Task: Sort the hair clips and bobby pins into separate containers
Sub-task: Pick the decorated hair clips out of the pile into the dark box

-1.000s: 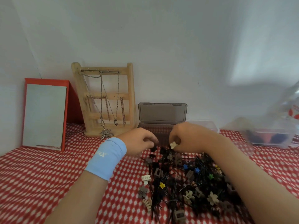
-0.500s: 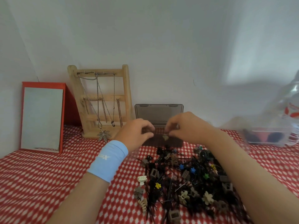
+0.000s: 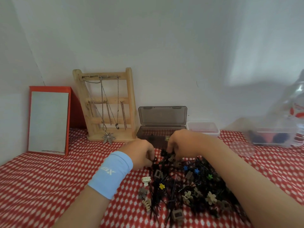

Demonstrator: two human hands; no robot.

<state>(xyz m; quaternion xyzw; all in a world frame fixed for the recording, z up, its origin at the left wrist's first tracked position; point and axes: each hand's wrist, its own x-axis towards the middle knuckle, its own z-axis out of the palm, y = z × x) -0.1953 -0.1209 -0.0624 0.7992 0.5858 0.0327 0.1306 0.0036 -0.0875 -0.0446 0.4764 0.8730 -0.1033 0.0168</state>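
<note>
Tablecloth (image 3: 49,178): left hand (image 3: 139,153), right hand (image 3: 185,143), curled.

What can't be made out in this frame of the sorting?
Head view only.
- left hand and right hand: fingertips hidden under their backs in the pile; any grip unclear.
- grey box: inside partly hidden by both hands.
- bottle: blurred, cut by right edge.
- clear tub beside it: contents blurred.

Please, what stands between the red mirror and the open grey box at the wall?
A wooden jewellery stand hung with necklaces stands between the red mirror and the open grey box, seen in the head view.
</note>
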